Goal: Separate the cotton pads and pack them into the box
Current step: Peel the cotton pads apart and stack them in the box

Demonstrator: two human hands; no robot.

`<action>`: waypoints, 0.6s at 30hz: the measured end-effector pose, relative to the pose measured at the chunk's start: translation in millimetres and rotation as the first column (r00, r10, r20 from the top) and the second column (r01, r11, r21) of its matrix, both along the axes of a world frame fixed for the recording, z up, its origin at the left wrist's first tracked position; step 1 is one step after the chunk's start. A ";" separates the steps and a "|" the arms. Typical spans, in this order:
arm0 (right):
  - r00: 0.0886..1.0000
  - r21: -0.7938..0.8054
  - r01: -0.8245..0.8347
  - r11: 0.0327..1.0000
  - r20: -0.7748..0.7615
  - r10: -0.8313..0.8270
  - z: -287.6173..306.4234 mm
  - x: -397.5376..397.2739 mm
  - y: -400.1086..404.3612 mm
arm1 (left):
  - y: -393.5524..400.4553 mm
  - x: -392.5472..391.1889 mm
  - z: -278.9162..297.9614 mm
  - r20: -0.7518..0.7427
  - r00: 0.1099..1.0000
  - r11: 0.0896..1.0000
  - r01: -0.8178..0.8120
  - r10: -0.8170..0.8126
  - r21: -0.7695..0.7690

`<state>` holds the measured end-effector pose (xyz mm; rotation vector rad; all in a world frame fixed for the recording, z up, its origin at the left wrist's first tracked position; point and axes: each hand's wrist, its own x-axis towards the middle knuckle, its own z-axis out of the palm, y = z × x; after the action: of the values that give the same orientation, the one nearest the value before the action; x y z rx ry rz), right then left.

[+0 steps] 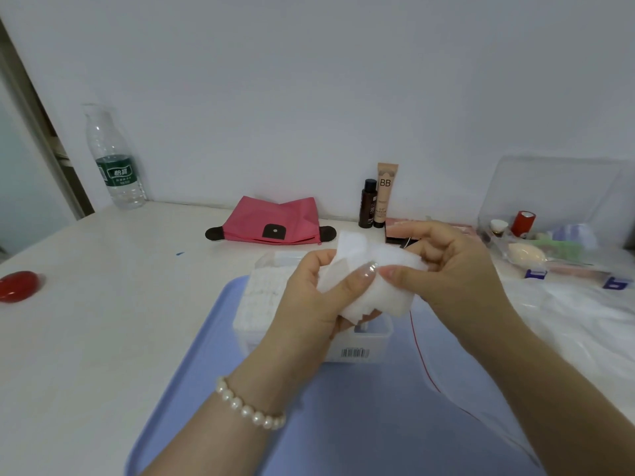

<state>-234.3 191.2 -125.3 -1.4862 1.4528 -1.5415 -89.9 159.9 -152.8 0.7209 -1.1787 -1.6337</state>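
Observation:
A bunch of white cotton pads [385, 290] is held above a white plastic box [374, 341] that stands on a blue tray [378, 424]. My left hand [309, 297] grips the bunch from below and the left, thumb on top. My right hand [450, 269] pinches the upper right part of the pads. One pad [350, 243] sticks up at the top of the bunch. A stack of pads [261, 297] fills the left part of the box. The box's right part is mostly hidden behind my hands.
A pink pouch [275, 221], a dark bottle [367, 204] and a BB tube [386, 190] stand at the wall. A water bottle [115, 159] is far left, a red object [19, 285] at the left edge. A clear organiser [549, 214] and plastic wrapping [584, 314] lie right.

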 end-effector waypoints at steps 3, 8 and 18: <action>0.998 0.080 0.025 0.996 0.053 -0.029 0.0 -1.0 -1.1 | -2.2 0.5 -5.6 0.037 0.999 0.999 -0.031 0.031 -0.016; 0.956 0.290 -0.117 0.950 0.291 0.029 1.0 -8.0 -4.7 | -3.0 1.5 -6.1 -0.006 0.999 0.999 -0.041 0.041 0.001; 0.915 0.115 0.183 0.976 0.342 -0.212 7.5 -25.6 -8.6 | -7.5 7.9 5.0 -0.406 0.913 0.946 0.162 -0.036 0.280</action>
<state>-259.9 182.6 -117.7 -0.9737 1.4602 -1.7408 -82.0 152.4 -147.8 0.4872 -0.6840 -1.9661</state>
